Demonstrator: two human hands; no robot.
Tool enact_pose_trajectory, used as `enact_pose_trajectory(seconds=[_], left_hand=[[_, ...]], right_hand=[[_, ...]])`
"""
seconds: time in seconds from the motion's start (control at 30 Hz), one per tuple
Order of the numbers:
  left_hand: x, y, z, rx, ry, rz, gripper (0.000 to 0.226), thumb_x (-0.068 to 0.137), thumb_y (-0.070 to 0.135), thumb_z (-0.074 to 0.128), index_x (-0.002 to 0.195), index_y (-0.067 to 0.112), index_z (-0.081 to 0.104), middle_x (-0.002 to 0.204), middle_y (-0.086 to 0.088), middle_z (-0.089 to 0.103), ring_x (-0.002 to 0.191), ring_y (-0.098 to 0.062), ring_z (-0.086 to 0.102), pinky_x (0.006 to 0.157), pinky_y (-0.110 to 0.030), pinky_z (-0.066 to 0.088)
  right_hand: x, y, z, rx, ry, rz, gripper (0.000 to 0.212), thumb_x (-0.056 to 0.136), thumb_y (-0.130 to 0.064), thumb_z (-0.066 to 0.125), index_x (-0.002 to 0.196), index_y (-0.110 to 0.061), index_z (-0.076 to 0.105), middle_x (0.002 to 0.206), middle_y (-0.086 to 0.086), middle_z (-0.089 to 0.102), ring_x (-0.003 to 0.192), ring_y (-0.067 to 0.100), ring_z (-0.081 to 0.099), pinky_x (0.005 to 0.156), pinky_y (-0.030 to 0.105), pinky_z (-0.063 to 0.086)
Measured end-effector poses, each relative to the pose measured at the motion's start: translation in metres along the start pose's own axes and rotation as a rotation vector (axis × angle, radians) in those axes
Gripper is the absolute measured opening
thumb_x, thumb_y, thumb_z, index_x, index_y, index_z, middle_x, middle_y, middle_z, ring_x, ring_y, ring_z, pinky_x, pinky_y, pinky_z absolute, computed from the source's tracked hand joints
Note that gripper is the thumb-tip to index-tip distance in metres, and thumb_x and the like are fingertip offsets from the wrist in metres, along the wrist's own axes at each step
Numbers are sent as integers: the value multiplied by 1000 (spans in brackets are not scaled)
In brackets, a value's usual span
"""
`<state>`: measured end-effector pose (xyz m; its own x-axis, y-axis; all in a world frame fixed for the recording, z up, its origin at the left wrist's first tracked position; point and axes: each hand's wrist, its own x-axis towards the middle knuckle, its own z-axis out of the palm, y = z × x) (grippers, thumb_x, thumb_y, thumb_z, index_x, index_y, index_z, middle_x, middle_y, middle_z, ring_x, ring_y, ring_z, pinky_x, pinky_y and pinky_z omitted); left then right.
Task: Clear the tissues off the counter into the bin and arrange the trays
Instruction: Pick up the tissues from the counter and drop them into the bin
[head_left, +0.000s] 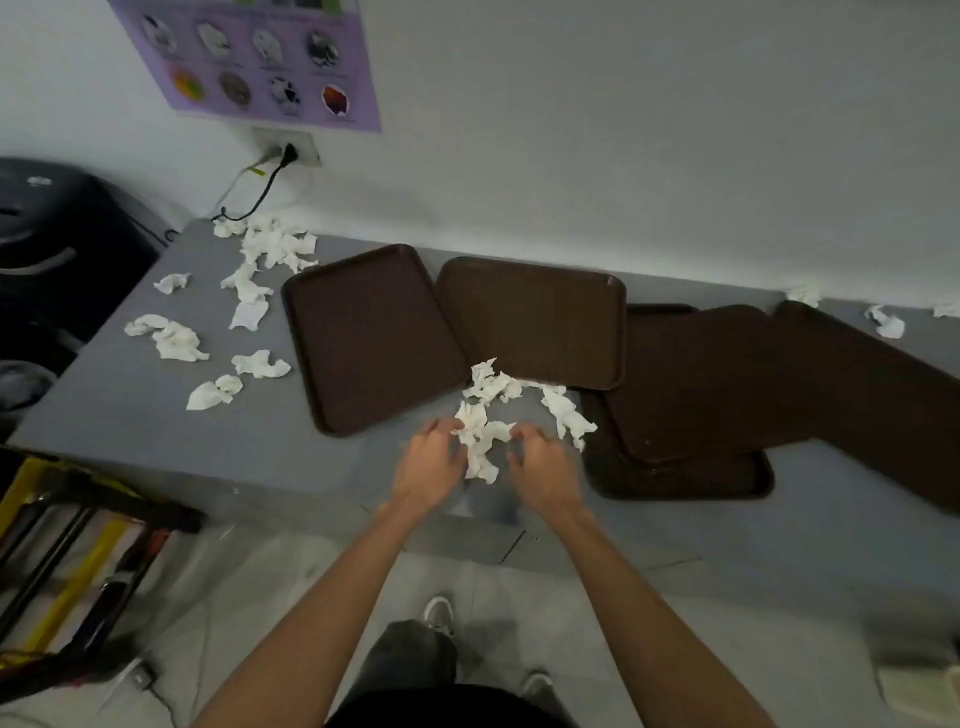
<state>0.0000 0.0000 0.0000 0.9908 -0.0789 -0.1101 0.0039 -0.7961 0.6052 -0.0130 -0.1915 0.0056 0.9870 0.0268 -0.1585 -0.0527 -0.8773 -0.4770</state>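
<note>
2 hands (488, 462) gather crumpled tissues (480, 439) beside brown trays (371, 338).

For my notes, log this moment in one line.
both hands gathering tissue clump | counter front | trays unstacked | bin left

front edge: bare worktop (291, 457), clear pass
left: loose tissues (176, 340)
centre: two trays (374, 338) side by side
right: overlapping tray stack (727, 384) blocks
</note>
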Motion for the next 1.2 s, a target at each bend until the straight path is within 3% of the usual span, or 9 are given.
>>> enact_pose_trajectory(seconds=[0.2,0.33,0.47,0.63,0.8,0.9,0.97,1.1,1.2], left_hand=[[66,-18,3,189,-215,186,49,103,9,50,149,26,49,152,-1,44,123,-34,49,107,-44,45],[89,-44,14,276,-358,266,48,100,13,61,145,31,57,151,-1,45,126,-32,49,111,-40,41],[91,-60,15,146,-235,196,29,95,15,70,123,23,71,120,-1,57,106,-28,58,97,-42,51],[85,-63,2,-3,-148,82,7,95,17,73,102,19,75,102,1,57,80,-17,62,83,-30,51],[76,-53,-19,-116,-33,-14,7,90,20,78,90,21,71,93,3,64,71,-2,57,74,-24,45],[68,-41,-36,-201,30,-64,11,88,21,78,84,22,68,85,15,69,76,-3,63,71,-16,44],[61,-30,-46,-255,56,-83,13,87,21,78,82,23,66,81,16,70,78,-5,65,71,-18,47],[51,-1,-48,-355,82,-49,22,83,16,81,84,25,61,76,12,72,74,-6,69,71,-20,51],[47,24,-35,-414,39,30,27,85,13,77,101,32,66,81,13,75,74,-6,70,73,-20,53]], right_hand=[[33,-21,23,32,-33,185,38,102,-44,58,136,-29,52,143,8,51,123,36,60,98,51,54],[43,-17,43,16,-48,241,39,102,-42,62,137,-24,58,141,9,47,130,34,50,99,49,53],[43,0,50,56,52,245,17,101,-19,63,118,-18,69,125,8,53,105,35,65,95,46,57],[44,17,45,166,146,324,23,101,-7,61,121,-15,69,118,11,66,103,34,67,89,43,55],[33,20,33,255,203,280,30,97,-8,64,115,-32,64,78,0,68,73,24,65,69,34,52],[22,11,23,326,236,249,22,98,-12,64,103,-32,73,79,-11,72,69,6,65,69,23,49],[13,4,16,390,225,273,17,99,-17,66,104,-32,74,86,-14,75,76,2,69,73,19,49],[-9,0,-6,582,266,360,19,97,-23,71,113,-34,73,92,-14,77,83,-1,72,80,27,59],[-31,12,-25,658,353,369,22,97,-25,72,113,-41,72,88,-13,77,83,2,73,79,32,60]])
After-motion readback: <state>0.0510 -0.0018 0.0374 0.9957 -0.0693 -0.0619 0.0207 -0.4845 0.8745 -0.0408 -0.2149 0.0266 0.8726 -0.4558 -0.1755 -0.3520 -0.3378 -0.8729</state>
